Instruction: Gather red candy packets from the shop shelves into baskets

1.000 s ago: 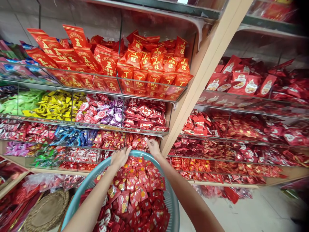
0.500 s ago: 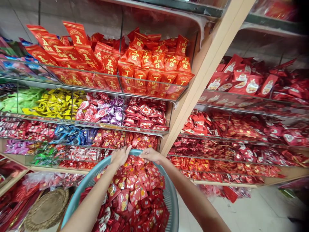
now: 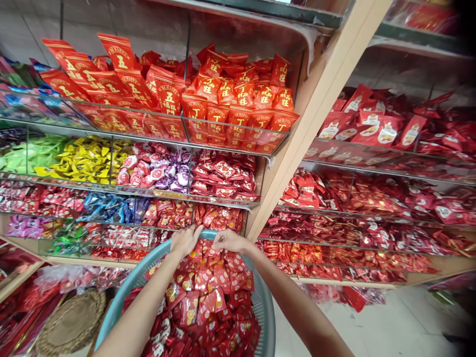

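Red packets [image 3: 208,292] under both hands' fingers; L hand [image 3: 185,241], R hand [image 3: 231,241] at basket [image 3: 266,307] rim.

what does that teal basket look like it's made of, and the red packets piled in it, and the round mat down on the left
The teal basket looks like moulded plastic: matt, even colour, fine perforated wall. The red packets seem to be glossy printed foil or plastic film, judging by creases and glints. The round mat looks woven from straw or rattan, tan with coiled rings, though it is blurred. Both the left hand and right hand rest on the packets.
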`<state>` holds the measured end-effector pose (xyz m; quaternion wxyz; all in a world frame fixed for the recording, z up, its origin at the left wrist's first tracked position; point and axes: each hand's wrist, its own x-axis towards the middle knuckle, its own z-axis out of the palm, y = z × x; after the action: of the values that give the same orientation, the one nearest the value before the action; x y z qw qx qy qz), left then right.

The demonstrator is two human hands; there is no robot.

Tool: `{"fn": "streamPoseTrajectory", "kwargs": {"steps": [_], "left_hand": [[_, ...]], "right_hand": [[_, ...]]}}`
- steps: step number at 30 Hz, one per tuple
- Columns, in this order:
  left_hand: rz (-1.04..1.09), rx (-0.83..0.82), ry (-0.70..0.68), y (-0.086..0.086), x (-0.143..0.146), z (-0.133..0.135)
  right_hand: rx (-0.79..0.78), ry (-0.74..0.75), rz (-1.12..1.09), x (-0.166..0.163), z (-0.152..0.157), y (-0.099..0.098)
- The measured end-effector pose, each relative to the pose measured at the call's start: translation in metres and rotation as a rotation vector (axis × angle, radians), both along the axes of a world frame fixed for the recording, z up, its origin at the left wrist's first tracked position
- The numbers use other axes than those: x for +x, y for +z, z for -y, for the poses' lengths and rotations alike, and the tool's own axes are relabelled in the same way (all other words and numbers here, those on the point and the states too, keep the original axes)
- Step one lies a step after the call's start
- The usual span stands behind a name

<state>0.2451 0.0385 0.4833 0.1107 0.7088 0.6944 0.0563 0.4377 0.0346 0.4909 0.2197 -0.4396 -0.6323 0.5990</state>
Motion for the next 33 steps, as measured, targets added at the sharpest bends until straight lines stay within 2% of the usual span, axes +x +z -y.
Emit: {"fn": "streamPoseTrajectory", "kwargs": {"steps": [3, 9, 13, 18, 25, 30, 33], "left_hand": [[0.013, 0.0, -0.006, 0.0, -0.001, 0.0], [0.05, -0.03, -0.004, 0.003, -0.002, 0.0], [0.065, -0.049, -0.03, 0.003, -0.006, 0.0], [0.072, -0.029, -0.109, 0.006, -0.016, 0.003], [0.198, -0.061, -0.18, 0.023, -0.026, 0.009], [0.23, -0.007, -0.179, 0.02, -0.029, 0.009], [0.243, 0.005, -0.189, 0.019, -0.03, 0.009]], "right_hand": [[-0.011, -0.042, -0.098, 0.003, -0.005, -0.005], [-0.143, -0.46, -0.439, -0.007, -0.014, -0.015], [-0.177, -0.586, -0.486, -0.018, -0.019, -0.015], [-0.188, -0.583, -0.475, -0.024, -0.024, -0.014], [-0.174, -0.539, -0.413, -0.038, -0.033, -0.011], [-0.159, -0.5, -0.403, -0.049, -0.036, -0.005], [-0.159, -0.423, -0.373, -0.048, -0.039, -0.001]]}}
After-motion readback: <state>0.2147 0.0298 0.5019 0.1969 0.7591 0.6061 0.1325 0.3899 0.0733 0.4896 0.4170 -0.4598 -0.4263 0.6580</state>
